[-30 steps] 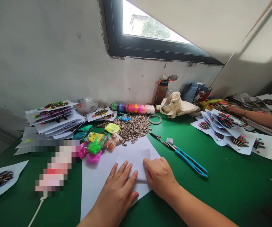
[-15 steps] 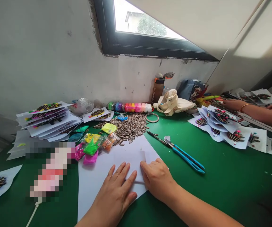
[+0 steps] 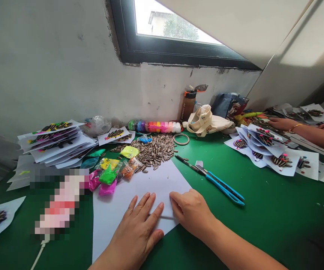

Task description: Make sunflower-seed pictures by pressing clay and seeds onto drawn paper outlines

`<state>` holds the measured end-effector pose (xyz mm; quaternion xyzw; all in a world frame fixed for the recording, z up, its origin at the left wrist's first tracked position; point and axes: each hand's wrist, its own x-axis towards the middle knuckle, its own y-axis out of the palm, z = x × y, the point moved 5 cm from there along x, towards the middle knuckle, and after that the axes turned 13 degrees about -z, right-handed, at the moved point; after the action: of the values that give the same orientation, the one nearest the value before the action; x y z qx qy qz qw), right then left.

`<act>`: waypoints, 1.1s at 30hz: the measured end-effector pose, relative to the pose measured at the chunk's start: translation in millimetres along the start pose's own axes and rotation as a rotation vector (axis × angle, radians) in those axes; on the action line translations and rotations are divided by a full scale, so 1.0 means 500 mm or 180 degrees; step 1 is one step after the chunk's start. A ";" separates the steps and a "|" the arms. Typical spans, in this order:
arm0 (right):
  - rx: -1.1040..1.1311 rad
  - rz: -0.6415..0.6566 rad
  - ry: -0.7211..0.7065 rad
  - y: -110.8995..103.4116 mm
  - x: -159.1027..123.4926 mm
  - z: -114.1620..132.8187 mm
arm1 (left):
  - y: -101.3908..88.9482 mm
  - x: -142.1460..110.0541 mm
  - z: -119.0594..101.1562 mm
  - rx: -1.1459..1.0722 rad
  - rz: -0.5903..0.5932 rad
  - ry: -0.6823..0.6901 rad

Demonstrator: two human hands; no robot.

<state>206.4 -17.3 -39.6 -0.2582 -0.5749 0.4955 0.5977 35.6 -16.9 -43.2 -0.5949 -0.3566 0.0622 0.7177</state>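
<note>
A large sheet of white paper lies on the green table, with a smaller white piece of paper on top of it. My left hand rests palm down across both, fingers spread. To its right, my right hand is closed, its curled fingers at the right side of the smaller paper; what sits under the fingertips is partly hidden. Beyond the hands spreads a heap of striped sunflower seeds. A blue utility knife and a black pen lie to the right.
Colourful clay packets cover the sheet's left corner. Stacked seed-picture cards stand left, more cards right. Tape roll, clay tubs, bottle and cloth bag line the wall. A co-worker's hand is far right.
My right hand has shifted slightly right. The narrow raised paper flap at its fingertips no longer shows. My left hand stays in place.
</note>
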 end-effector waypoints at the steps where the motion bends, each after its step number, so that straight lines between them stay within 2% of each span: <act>1: 0.0040 -0.0001 0.0031 -0.001 0.001 -0.002 | 0.000 0.000 0.000 -0.0022 0.0000 -0.0008; 6: 0.0318 -0.0259 0.0520 -0.010 0.015 -0.044 | 0.000 -0.001 0.000 -0.0089 -0.0016 -0.0061; 9: 0.0344 -0.0438 0.0656 -0.012 0.030 -0.069 | 0.000 -0.003 -0.002 -0.0071 -0.0047 -0.0033; 14: 0.0349 -0.0116 0.0561 0.003 0.059 -0.067 | -0.001 -0.004 -0.004 -0.0016 -0.0102 -0.0043; 20: 0.0504 0.0085 0.0787 0.018 0.086 -0.059 | -0.004 -0.005 -0.009 -0.0044 0.0006 -0.0075; 24: 0.0876 0.0243 0.0990 0.027 0.097 -0.063 | -0.003 -0.008 -0.007 -0.0188 0.0006 -0.0197; 29: 0.1374 0.0408 0.0909 0.039 0.111 -0.062 | -0.002 -0.012 -0.009 -0.0305 0.0012 -0.0249; 31: 0.1518 0.0452 0.0906 0.043 0.116 -0.062 | -0.009 -0.012 -0.008 -0.0349 -0.0049 -0.0315; 33: 0.1650 0.0363 0.0913 0.041 0.120 -0.062 | -0.024 -0.010 0.004 -0.0437 -0.0257 -0.0557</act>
<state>220.6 51.7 -38.2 -0.1963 -0.3235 0.6170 0.6900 26.7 -21.5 -34.7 -0.6201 -0.4450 0.0603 0.6433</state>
